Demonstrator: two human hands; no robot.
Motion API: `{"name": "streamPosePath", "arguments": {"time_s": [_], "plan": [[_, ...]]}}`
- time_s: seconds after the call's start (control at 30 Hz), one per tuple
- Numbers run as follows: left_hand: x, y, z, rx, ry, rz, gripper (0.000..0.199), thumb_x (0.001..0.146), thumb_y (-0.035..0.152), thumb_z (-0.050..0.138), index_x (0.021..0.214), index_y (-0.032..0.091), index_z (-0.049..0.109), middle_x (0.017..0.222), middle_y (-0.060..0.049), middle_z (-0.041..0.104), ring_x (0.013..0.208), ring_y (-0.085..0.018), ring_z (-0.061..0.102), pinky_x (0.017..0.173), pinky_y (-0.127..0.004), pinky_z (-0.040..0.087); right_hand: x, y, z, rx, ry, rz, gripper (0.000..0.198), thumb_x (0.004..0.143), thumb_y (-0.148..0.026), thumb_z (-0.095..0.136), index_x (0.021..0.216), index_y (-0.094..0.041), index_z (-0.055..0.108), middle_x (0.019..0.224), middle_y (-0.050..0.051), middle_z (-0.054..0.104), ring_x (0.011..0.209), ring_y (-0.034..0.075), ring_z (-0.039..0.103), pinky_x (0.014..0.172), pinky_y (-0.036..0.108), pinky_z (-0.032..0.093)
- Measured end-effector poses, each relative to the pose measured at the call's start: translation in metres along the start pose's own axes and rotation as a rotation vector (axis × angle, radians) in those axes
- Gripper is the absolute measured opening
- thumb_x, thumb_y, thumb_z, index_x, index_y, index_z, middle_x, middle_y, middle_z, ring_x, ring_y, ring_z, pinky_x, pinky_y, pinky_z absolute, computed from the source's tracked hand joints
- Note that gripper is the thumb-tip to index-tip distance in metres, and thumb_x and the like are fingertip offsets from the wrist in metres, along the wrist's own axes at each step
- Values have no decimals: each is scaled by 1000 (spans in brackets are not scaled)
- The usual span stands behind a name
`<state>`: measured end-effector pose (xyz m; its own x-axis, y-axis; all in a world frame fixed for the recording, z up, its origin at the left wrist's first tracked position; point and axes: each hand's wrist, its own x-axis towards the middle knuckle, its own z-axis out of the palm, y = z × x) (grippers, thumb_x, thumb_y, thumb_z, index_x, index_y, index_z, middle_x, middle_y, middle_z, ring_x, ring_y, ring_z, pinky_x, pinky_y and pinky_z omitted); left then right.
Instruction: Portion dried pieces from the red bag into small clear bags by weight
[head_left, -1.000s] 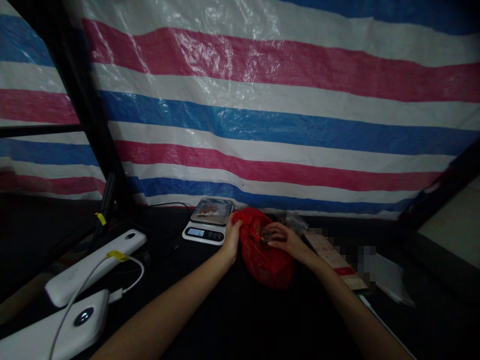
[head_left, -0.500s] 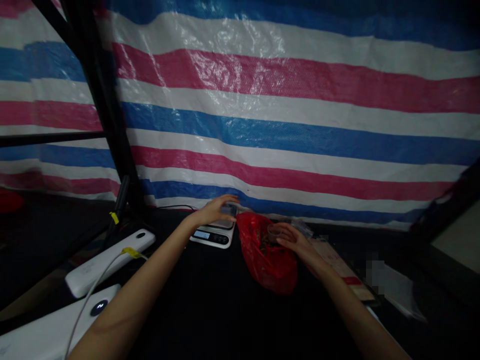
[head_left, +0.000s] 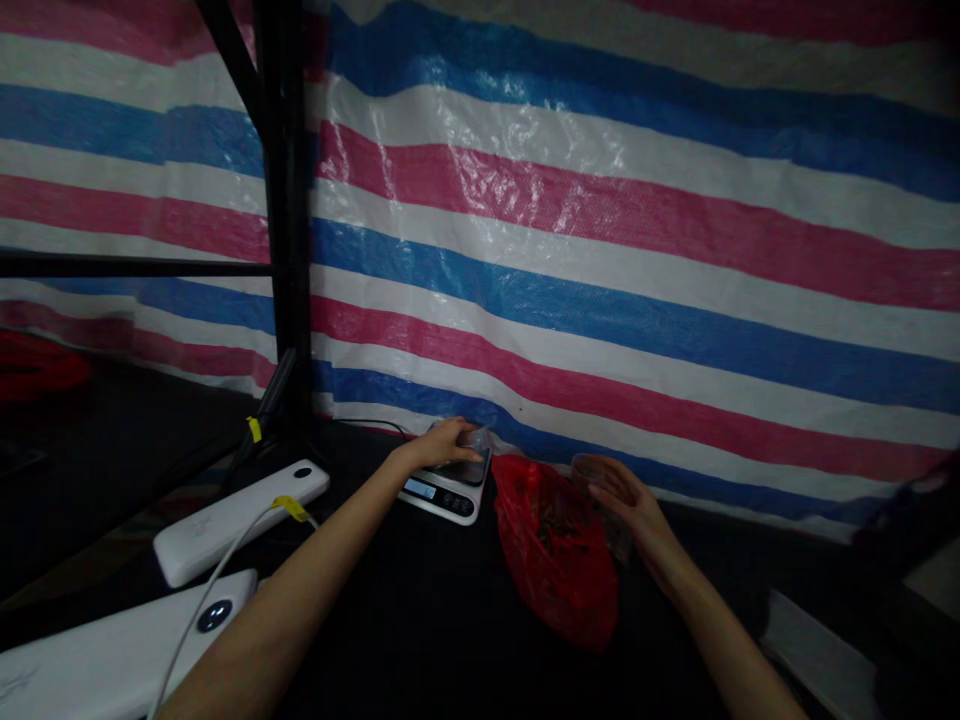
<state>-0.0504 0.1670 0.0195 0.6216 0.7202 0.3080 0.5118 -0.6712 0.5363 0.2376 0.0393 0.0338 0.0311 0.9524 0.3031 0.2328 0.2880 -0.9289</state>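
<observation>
A: Now, what changed?

B: The left hand [head_left: 442,445] has left the red bag [head_left: 559,545] and rests on the scale [head_left: 448,484], fingers closed on a small clear pouch [head_left: 474,440]. The right hand [head_left: 626,500] grips a clear cup [head_left: 589,470] beside the bag.

A: Anything nearby?

B: White power banks [head_left: 240,515] lie left on the dark worktop [head_left: 435,620], well apart; nothing blocks the hands.

The scale [head_left: 448,489] display is lit, but its digits are too small to read.
</observation>
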Motion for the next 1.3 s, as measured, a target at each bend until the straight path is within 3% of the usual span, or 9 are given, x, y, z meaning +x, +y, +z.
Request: {"name": "streamPosePath", "arguments": {"time_s": [0.13, 0.33, 0.47, 0.6, 0.9, 1.0, 1.1, 1.2, 1.3], "plan": [[-3, 15, -6, -282, -20, 35, 48, 67, 46, 62, 101, 13, 60, 93, -6, 61, 82, -18, 55, 71, -25, 40, 27, -17, 18, -127, -26, -116, 41, 67, -36, 64, 104, -23, 53, 111, 7, 60, 98, 22, 58, 85, 37, 45], [-7, 39, -13, -758, -114, 93, 53, 72, 43, 59, 114, 12, 51, 84, -5, 60, 64, -9, 52, 61, -22, 40, 61, -49, 53, -432, 36, -353, 36, 71, -32, 60, 104, -21, 52, 102, 6, 62, 86, 20, 60, 78, 37, 46], [-8, 42, -12, -814, -143, 69, 53, 72, 45, 58, 111, 11, 52, 75, -2, 56, 55, -7, 47, 54, -20, 37, 67, -71, 65, -729, -22, -573, 33, 75, -27, 55, 107, -21, 52, 102, 6, 61, 89, 21, 57, 79, 37, 43], [-6, 43, -9, -783, -117, 102, 51, 70, 44, 60, 109, 13, 54, 82, -4, 58, 66, -10, 52, 61, -22, 40, 63, -92, 69, -1075, -145, -780, 30, 80, -17, 47, 109, -21, 49, 107, 7, 58, 97, 22, 53, 81, 37, 38], [-7, 46, -10, -747, -99, 83, 46, 69, 40, 62, 105, 12, 56, 95, -7, 61, 84, -15, 56, 77, -26, 41, 57, -100, 63, -1401, -339, -968, 40, 79, -4, 42, 114, -23, 46, 115, 7, 54, 95, 21, 54, 80, 35, 36], [-6, 47, -9, -752, -80, 87, 47, 68, 38, 64, 106, 13, 56, 100, -7, 61, 89, -17, 56, 81, -28, 40, 57, -102, 61, -1427, -342, -986, 41, 78, -4, 43, 115, -23, 46, 117, 8, 54, 95, 22, 54, 80, 35, 37], [-5, 45, -8, -693, -57, 85, 49, 69, 40, 63, 109, 13, 55, 100, -8, 61, 88, -17, 56, 78, -28, 41, 51, -105, 55, -1336, -248, -913, 36, 80, -11, 45, 114, -23, 47, 116, 7, 54, 99, 22, 52, 81, 36, 37], [-4, 35, -8, -463, 26, 50, 49, 69, 42, 61, 107, 12, 55, 94, -7, 62, 82, -17, 56, 74, -27, 41, 37, -102, 39, -1186, -180, -758, 35, 81, -21, 48, 116, -22, 45, 114, 6, 55, 101, 22, 52, 83, 37, 38], [-6, 14, -9, -112, 76, 6, 43, 72, 42, 58, 103, 12, 58, 94, -8, 61, 83, -20, 54, 76, -29, 40, 16, -87, 19, -1078, -269, -551, 38, 81, -26, 49, 118, -24, 44, 114, 5, 56, 99, 22, 53, 83, 36, 40]]}}
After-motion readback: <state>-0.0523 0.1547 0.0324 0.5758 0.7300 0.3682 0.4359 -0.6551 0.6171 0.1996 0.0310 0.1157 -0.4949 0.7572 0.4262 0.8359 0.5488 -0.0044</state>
